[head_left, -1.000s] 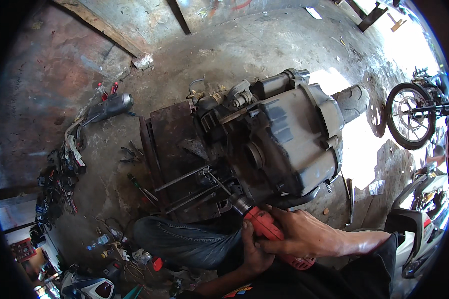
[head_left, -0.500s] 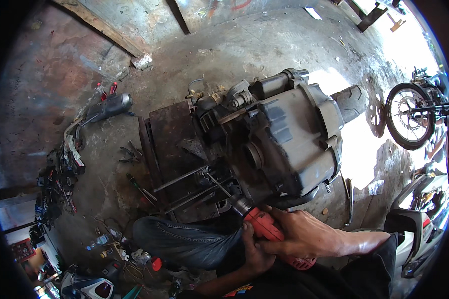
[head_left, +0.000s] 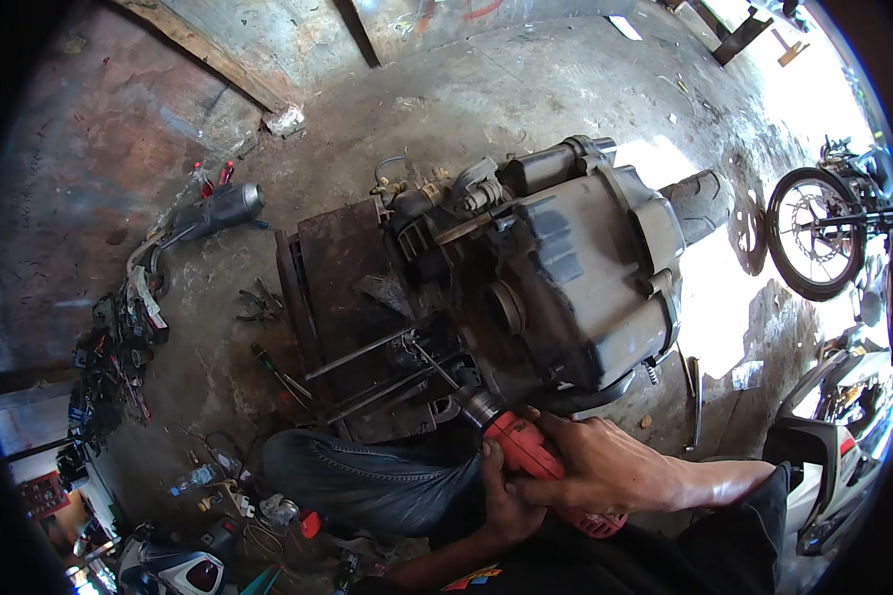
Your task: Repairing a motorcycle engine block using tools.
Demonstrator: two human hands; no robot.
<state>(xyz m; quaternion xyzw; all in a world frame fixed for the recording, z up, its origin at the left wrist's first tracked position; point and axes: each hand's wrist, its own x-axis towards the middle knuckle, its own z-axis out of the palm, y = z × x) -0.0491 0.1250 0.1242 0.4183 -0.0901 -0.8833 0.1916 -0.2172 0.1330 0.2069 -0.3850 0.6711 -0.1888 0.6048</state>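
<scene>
Two hands on one drill (head_left: 524, 446), right hand (head_left: 610, 461) wrapped round it, left hand (head_left: 511, 508) gripping it too, all just off the near right corner of the stand (head_left: 342, 258), dusty bike (head_left: 585, 288) along its right edge

Worn on the head, looking down

The left one of two fisheye cameras looks steeply down from the person's head. The left hand (head_left: 509, 508) and right hand (head_left: 605, 461) are close, low in view; the engine (head_left: 585, 278) sits mid-view, the floor (head_left: 446, 119) stretches beyond, and the wall (head_left: 268, 35) curves along the top.
</scene>
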